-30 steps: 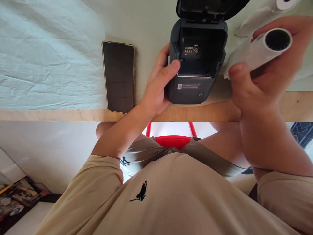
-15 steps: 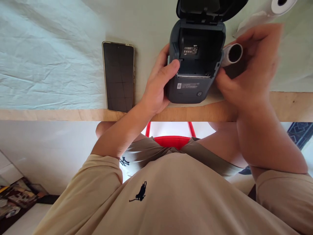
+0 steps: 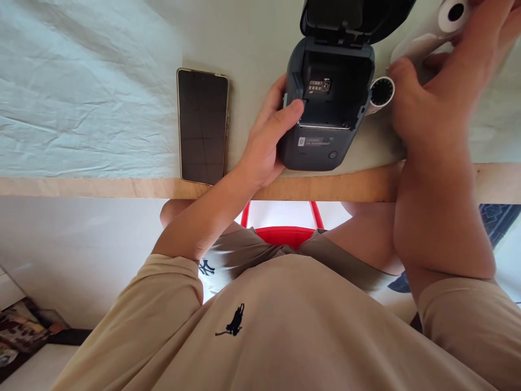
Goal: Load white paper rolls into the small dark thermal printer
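Note:
A dark label printer (image 3: 315, 152) with its lid (image 3: 345, 19) flipped up is held in my left hand (image 3: 271, 127), thumb on the near side of its rim. Inside, the paper bay (image 3: 337, 81) shows a small printed sticker and no roll. My right hand (image 3: 439, 103) is beyond the printer's right side, its fingers against a white paper roll (image 3: 443, 27) at the top right; part of the grip is hidden. A small white tube-like core (image 3: 381, 93) stands between the printer and my right wrist, apart from my fingers.
To the left lies a smartphone (image 3: 203, 125), screen dark, over the near edge of the cloth. A pale wrinkled cloth (image 3: 81, 98) covers the table, with the wooden edge (image 3: 101, 188) showing in front. A red stool (image 3: 285, 236) is under me.
My right hand has left the small core beside the printer and moved up and right to the paper roll. The roll has shifted slightly left. My left hand keeps holding the printer.

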